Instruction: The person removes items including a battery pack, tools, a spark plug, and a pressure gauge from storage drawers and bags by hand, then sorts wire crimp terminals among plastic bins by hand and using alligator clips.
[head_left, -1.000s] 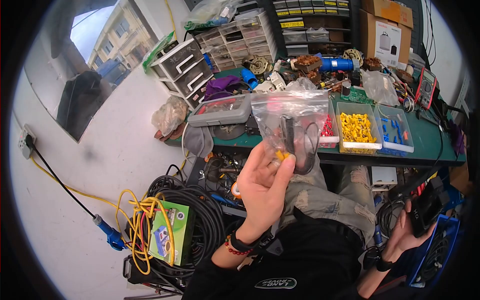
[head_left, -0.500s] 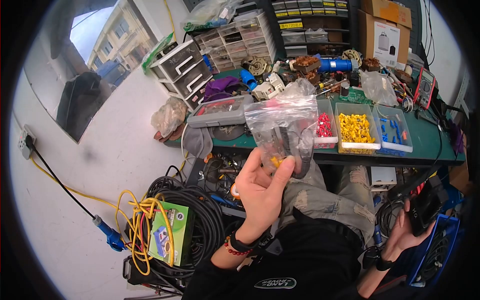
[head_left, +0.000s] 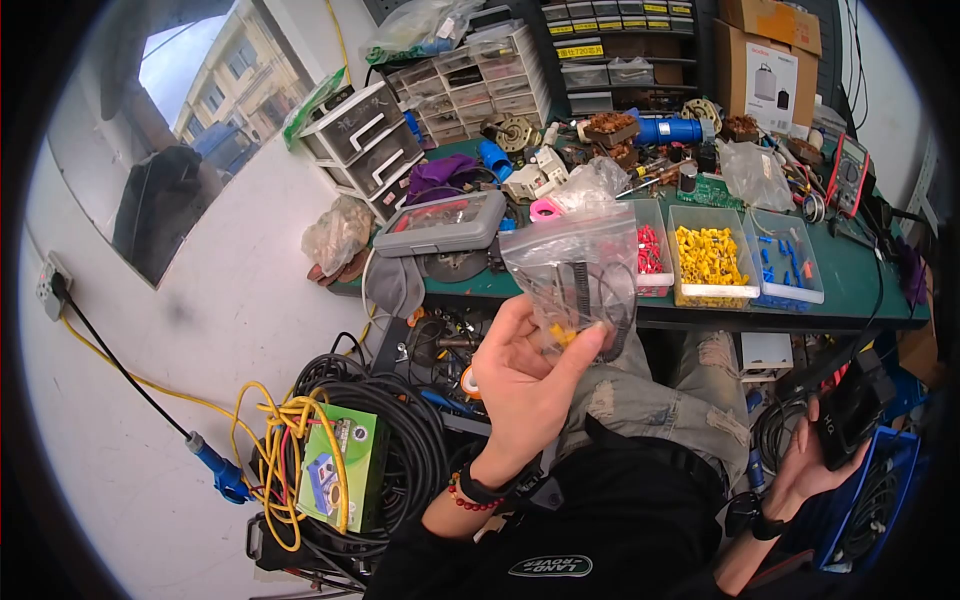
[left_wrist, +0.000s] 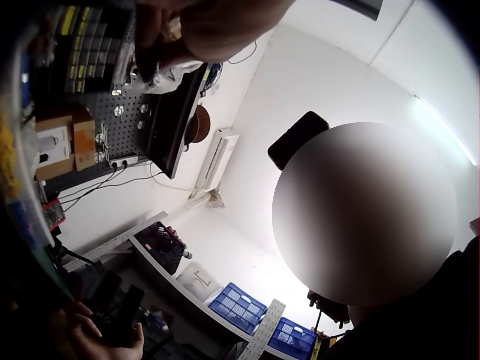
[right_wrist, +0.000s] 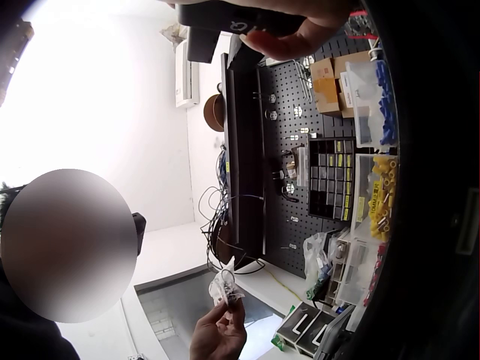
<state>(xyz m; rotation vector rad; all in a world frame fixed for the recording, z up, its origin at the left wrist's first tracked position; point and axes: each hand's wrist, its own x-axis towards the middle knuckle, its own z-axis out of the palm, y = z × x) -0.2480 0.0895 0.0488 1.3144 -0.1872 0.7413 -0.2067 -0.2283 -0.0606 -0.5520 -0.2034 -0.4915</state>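
Note:
In the head view my left hand (head_left: 530, 375) pinches a clear zip bag (head_left: 572, 255) between thumb and fingers; a coiled black cord and small yellow pieces show through the plastic. The bag is upright in front of the bench edge. Low at the right, my right hand (head_left: 812, 465) holds a black device (head_left: 855, 410) with white letters, its fingers partly behind it. The right wrist view shows fingers (right_wrist: 281, 43) on the black device (right_wrist: 240, 18), and the left hand (right_wrist: 219, 334) farther off with the bag (right_wrist: 225, 286).
Trays of red (head_left: 648, 250), yellow (head_left: 712, 257) and blue pieces (head_left: 790, 262) line the bench front. A grey case (head_left: 440, 225) lies left of them, motor parts and a multimeter (head_left: 850, 175) behind. Coiled cables (head_left: 410, 440) and a green box (head_left: 345, 465) are at lower left.
The zip bag has shifted slightly and its top has tilted and dropped, uncovering a pink ring on the bench. The right hand keeps hold of the black device in nearly the same place.

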